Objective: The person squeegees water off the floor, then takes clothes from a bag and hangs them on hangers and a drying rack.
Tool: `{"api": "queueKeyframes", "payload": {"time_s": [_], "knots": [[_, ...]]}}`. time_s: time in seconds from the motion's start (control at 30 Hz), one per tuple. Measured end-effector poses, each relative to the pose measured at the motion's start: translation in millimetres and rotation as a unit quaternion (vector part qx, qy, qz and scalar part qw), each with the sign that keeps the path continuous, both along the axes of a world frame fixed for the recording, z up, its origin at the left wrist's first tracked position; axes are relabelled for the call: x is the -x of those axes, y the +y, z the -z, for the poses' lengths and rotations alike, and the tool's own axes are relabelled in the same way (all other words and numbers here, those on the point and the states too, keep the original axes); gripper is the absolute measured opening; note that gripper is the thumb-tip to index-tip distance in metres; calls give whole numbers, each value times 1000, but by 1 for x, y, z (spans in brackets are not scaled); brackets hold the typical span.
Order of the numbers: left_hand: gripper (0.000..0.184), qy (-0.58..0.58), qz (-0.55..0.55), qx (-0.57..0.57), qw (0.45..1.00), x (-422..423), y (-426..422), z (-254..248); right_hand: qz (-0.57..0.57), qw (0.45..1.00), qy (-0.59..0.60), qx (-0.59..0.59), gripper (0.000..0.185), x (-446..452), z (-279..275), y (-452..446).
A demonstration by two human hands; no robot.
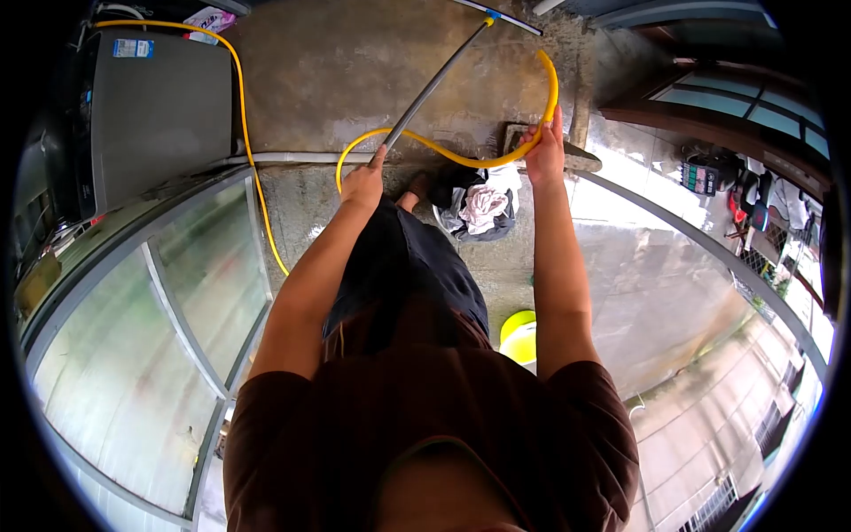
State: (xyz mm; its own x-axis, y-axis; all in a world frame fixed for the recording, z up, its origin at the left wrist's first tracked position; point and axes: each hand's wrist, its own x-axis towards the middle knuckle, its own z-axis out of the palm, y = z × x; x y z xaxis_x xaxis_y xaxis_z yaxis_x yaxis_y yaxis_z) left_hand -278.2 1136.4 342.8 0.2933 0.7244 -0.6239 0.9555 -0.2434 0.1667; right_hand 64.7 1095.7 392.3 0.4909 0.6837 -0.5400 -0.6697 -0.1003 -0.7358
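Observation:
My left hand (pixel 363 184) is closed round the grey pole of a floor squeegee (pixel 432 87), its index finger stretched along the pole. The squeegee's blade lies at the top of the view, on or just over the wet concrete floor (pixel 310 80). In my right hand (pixel 546 152), on the right, is the yellow hose (pixel 479 163), gripped near its free end, which curves up and points away from me. From there the hose loops back behind the pole near my left hand. Whether water comes out of it I cannot make out.
Crumpled clothes (pixel 484 207) fill a basin by my foot. A yellow-green bowl (pixel 519 337) stands lower down. A grey appliance (pixel 160 124) and a framed glass panel (pixel 133 355) are at the left. The hose also runs past the appliance. A shoe rack with items (pixel 758 199) is at the right.

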Motion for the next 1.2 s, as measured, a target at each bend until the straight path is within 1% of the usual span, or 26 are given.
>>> {"api": "queueKeyframes", "payload": {"time_s": [0.1, 0.17, 0.23, 0.27, 0.33, 0.4, 0.47, 0.57, 0.67, 0.7, 0.8, 0.87, 0.9, 0.97, 1.03, 1.13, 1.17, 1.2], "knots": [[67, 17, 33, 9, 999, 50, -34, 18, 7, 1000, -6, -2, 52, -2, 7, -4], [74, 53, 61, 21, 997, 104, -65, 4, 1, 1000, -1, -9, 52, -3, 11, -7], [77, 87, 89, 62, 990, 176, -103, -1, -17, 1000, 0, -5, 53, -1, 13, -7], [79, 117, 86, 113, 983, 195, -115, -30, -27, 1000, 1, -4, 53, 2, 15, -6], [79, 105, 86, 110, 985, 254, -162, -52, -31, 999, 9, 0, 53, 12, 18, -2], [75, 135, 70, 116, 982, 289, -202, -81, -52, 999, 10, 9, 53, 23, 26, 3], [65, 120, 40, 86, 988, 312, -238, -102, -87, 996, 1, 19, 53, 38, 40, 8], [57, 84, -29, 80, 993, 322, -279, -123, -135, 991, 15, 17, 51, 71, 41, 17], [54, 70, -98, 50, 991, 320, -300, -135, -191, 981, 19, -1, 49, 107, 34, 31], [55, 66, -124, 39, 989, 310, -295, -142, -204, 979, 22, -9, 49, 119, 27, 38], [54, 44, -193, -20, 980, 295, -277, -117, -245, 969, 27, -36, 49, 158, 11, 62], [55, 18, -234, -42, 971, 282, -240, -90, -265, 962, 33, -49, 48, 184, 2, 76], [58, 54, -259, -6, 964, 276, -214, -73, -272, 960, 39, -53, 48, 198, -2, 81], [61, 58, -247, -68, 965, 271, -167, -43, -281, 957, 43, -56, 48, 224, -12, 86], [59, 109, -261, -55, 957, 267, -128, -23, -288, 955, 37, -56, 47, 244, -25, 88], [62, 127, -283, -41, 950, 266, -137, -9, -316, 948, 16, -34, 46, 268, -45, 79], [68, 130, -285, -34, 949, 269, -156, -9, -326, 945, 12, -29, 46, 273, -50, 74], [68, 125, -293, -15, 948, 276, -180, -8, -332, 943, 9, -25, 46, 279, -54, 68]]}}
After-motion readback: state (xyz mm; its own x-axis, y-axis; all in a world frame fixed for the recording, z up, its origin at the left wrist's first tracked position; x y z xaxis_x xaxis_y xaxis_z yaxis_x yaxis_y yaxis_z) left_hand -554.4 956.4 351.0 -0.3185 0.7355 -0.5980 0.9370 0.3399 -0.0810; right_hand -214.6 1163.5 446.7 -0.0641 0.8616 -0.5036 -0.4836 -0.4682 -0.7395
